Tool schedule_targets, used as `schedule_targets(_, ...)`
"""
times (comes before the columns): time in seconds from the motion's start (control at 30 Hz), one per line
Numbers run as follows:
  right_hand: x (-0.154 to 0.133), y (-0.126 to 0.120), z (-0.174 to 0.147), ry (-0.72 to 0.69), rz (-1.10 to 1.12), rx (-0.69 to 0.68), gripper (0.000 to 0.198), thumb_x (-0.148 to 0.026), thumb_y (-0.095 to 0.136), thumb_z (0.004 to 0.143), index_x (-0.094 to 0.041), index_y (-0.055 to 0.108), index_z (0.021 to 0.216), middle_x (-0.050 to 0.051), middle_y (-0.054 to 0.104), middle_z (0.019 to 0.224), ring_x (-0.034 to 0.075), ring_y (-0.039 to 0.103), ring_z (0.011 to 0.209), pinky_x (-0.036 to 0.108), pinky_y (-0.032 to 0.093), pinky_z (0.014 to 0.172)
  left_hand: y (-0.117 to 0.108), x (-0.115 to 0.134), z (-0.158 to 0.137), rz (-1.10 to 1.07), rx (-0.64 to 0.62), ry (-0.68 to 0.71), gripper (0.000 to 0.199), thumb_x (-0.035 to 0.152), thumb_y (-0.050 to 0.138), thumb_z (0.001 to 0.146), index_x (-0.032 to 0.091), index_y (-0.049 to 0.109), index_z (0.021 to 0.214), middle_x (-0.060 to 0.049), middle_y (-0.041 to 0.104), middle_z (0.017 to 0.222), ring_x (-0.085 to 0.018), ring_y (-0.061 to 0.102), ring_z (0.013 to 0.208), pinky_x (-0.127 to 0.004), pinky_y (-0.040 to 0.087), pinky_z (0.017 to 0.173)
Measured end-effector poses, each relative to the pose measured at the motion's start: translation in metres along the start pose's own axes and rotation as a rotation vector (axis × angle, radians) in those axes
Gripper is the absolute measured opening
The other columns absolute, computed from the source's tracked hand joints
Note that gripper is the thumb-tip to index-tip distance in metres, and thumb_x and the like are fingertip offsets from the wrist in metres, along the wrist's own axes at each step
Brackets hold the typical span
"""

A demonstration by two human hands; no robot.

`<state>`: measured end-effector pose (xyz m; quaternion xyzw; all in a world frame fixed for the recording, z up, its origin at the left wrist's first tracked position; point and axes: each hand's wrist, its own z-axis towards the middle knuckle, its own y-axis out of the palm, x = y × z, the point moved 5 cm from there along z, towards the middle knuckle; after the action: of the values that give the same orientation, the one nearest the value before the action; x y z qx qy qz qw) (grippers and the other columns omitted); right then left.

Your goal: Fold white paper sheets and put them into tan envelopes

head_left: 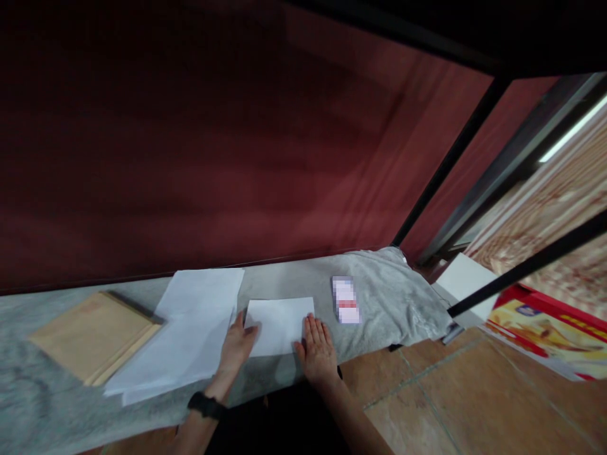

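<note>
A small white sheet of paper (279, 322), possibly folded, lies flat on the grey cloth in front of me. My left hand (237, 341) is at its left edge, thumb over the paper and index finger stretched along the edge, the two apart. Flat across the lower right corner of the sheet rests my right hand (317, 351), its fingers extended. To the left of my left hand spreads a loose stack of larger white paper sheets (190, 328). A blurred-out white and purple rectangular object (346, 300) lies to the right of the small sheet.
Brown paper envelopes (95, 338) sit at the left, partly against the white sheets. Grey cloth (379, 297) covers the narrow surface, backed by a dark red panel (213, 177). Black frame bars (450, 164) rise at the right. A red and yellow box (545, 332) stands on the tiled floor.
</note>
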<state>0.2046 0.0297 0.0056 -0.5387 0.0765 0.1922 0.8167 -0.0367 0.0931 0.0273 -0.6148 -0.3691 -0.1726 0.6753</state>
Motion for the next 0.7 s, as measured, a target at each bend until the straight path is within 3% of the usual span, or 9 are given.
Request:
schedule_targets(0.17, -0.027, -0.015, 0.003, -0.111, 0.11, -0.035, 0.071, -0.041, 0.053, 0.098, -0.014, 0.027, 0.158, 0.016, 0.039, 0.159, 0.029, 0.037, 0.147, 0.049, 0.039, 0.117, -0.008, 0.014, -0.017, -0.464, -0.011, -0.181, 0.062, 0.022, 0.059, 0.079, 0.011, 0.047, 0.139, -0.006, 0.075, 0.089, -0.021, 0.071, 0.07, -0.032, 0.057, 0.063)
schedule_targets(0.23, -0.049, -0.022, 0.01, -0.179, 0.211, -0.099, 0.085, -0.047, 0.06, 0.092, -0.013, 0.021, 0.16, 0.016, 0.031, 0.163, 0.03, 0.031, 0.15, 0.051, 0.035, 0.12, -0.016, 0.037, -0.027, -0.551, -0.05, -0.15, 0.067, 0.028, 0.061, 0.08, 0.011, 0.045, 0.143, -0.007, 0.075, 0.094, -0.02, 0.07, 0.069, -0.03, 0.056, 0.061)
schedule_targets(0.3, -0.067, -0.032, 0.022, -0.133, 0.365, -0.131, 0.079, -0.041, 0.059, 0.093, -0.014, 0.026, 0.159, 0.014, 0.027, 0.165, 0.03, 0.029, 0.151, 0.05, 0.03, 0.123, -0.027, 0.064, -0.035, -0.642, -0.076, -0.095, 0.068, 0.036, 0.067, 0.08, 0.013, 0.048, 0.141, -0.009, 0.074, 0.102, -0.021, 0.071, 0.079, -0.03, 0.057, 0.067)
schedule_targets(0.4, -0.079, -0.046, 0.048, 0.104, 0.811, -0.088, 0.054, -0.035, 0.041, 0.1, -0.02, 0.043, 0.152, 0.007, 0.043, 0.158, 0.021, 0.042, 0.144, 0.04, 0.034, 0.121, -0.04, 0.091, -0.043, -0.832, -0.1, -0.034, 0.065, 0.055, 0.063, 0.086, 0.02, 0.053, 0.139, -0.012, 0.068, 0.126, -0.026, 0.066, 0.113, -0.033, 0.057, 0.086)
schedule_targets(0.5, -0.08, -0.054, 0.068, 0.408, 1.327, 0.054, 0.051, -0.05, 0.042, 0.1, -0.018, 0.061, 0.135, 0.008, 0.066, 0.136, 0.023, 0.059, 0.127, 0.038, 0.045, 0.112, -0.038, 0.086, -0.049, -0.939, -0.054, -0.167, 0.064, 0.06, 0.063, 0.087, 0.026, 0.052, 0.14, -0.011, 0.056, 0.145, -0.028, 0.05, 0.136, -0.039, 0.052, 0.1)
schedule_targets(0.6, -0.078, -0.049, 0.071, 0.671, 1.674, 0.163, 0.05, -0.057, 0.052, 0.093, -0.02, 0.064, 0.124, 0.008, 0.073, 0.122, 0.024, 0.068, 0.112, 0.037, 0.056, 0.095, -0.017, 0.066, -0.055, -1.034, -0.097, -0.307, 0.064, 0.048, 0.078, 0.079, 0.022, 0.056, 0.134, -0.013, 0.065, 0.133, -0.029, 0.06, 0.126, -0.043, 0.051, 0.103)
schedule_targets(0.7, -0.066, -0.032, 0.06, 0.811, 1.727, 0.189, 0.039, -0.052, 0.061, 0.085, -0.024, 0.065, 0.111, 0.006, 0.076, 0.113, 0.024, 0.071, 0.102, 0.036, 0.058, 0.083, 0.001, 0.048, -0.053, -1.069, -0.134, -0.293, 0.061, 0.034, 0.083, 0.071, 0.017, 0.061, 0.126, -0.011, 0.073, 0.116, -0.029, 0.069, 0.11, -0.043, 0.053, 0.1)
